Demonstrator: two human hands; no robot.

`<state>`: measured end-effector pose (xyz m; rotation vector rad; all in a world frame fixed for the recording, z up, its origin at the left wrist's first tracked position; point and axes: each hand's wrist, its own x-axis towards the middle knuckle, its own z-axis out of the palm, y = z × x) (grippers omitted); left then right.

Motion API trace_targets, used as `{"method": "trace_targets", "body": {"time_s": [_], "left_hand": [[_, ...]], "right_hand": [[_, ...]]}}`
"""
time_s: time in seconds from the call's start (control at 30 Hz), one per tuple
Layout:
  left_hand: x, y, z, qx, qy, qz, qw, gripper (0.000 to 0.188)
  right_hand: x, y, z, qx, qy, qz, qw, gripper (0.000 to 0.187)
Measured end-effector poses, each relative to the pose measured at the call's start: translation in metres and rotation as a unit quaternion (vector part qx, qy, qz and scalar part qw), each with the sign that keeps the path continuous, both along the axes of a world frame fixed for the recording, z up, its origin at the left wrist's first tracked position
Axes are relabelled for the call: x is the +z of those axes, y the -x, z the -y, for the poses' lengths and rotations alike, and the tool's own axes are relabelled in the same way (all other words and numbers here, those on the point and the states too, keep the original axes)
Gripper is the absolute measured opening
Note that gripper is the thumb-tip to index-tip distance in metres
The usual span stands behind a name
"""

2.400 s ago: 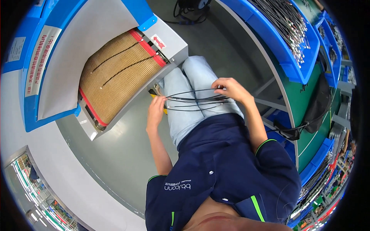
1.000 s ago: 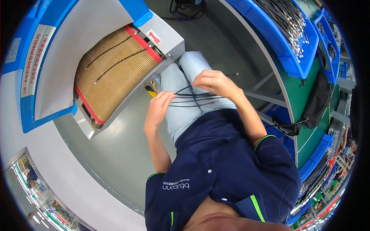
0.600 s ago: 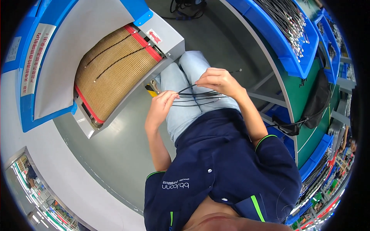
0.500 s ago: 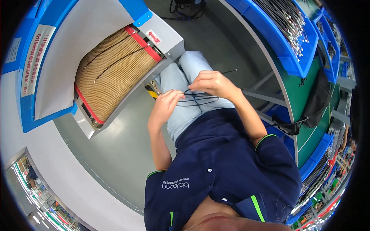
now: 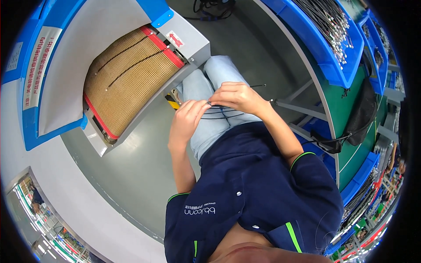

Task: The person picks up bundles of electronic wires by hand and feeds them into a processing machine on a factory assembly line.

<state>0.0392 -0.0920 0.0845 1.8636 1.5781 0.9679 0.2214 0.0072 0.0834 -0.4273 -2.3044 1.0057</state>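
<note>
Two belt cables (image 5: 136, 66) lie apart on the tan mesh belt (image 5: 127, 96) at far left, approx. where they were 2 secs ago; blue-and-grey hood (image 5: 66, 79) stands left of them. Next, the left hand (image 5: 187, 116), thumb & fingers pinched on the left end of some black cables (image 5: 222, 108), which run above the pale jeans (image 5: 206, 136), btwn & under both hands; exact no. hidden. Right hand (image 5: 235, 96) is closed on them too, fingertips meeting the left's; what's btwn the tips, can't tell. A loose cable end (image 5: 265, 85) sticks out far right of it. Change: hands were well apart w/ cables strung across; now right has come in to left, so work has prob. narrowed to 1 spot at the left end. Far right: blue bin (image 5: 326, 76) w/ more pale-tipped cables (image 5: 322, 19); nearer, a black bag (image 5: 362, 114) on the green tabletop (image 5: 351, 162).
</note>
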Motion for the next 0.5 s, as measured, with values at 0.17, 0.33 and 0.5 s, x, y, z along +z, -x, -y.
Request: {"method": "trace_targets", "body": {"time_s": [0.17,0.33,0.5], "left_hand": [[-0.0017,-0.0019,-0.0031,0.024,-0.044,-0.027,0.998,0.014],[-0.0056,-0.0015,-0.0048,0.047,-0.107,-0.043,0.992,0.016],[-0.0089,-0.0035,-0.0047,0.029,-0.134,-0.041,0.990,0.018]], "right_hand": [[-0.0037,-0.0004,0.0001,0.011,0.077,0.018,0.997,0.013],[-0.0027,0.0019,0.0031,-0.009,0.154,0.006,0.988,0.011],[-0.0018,0.0011,0.0031,-0.025,0.162,0.024,0.986,0.010]]}}
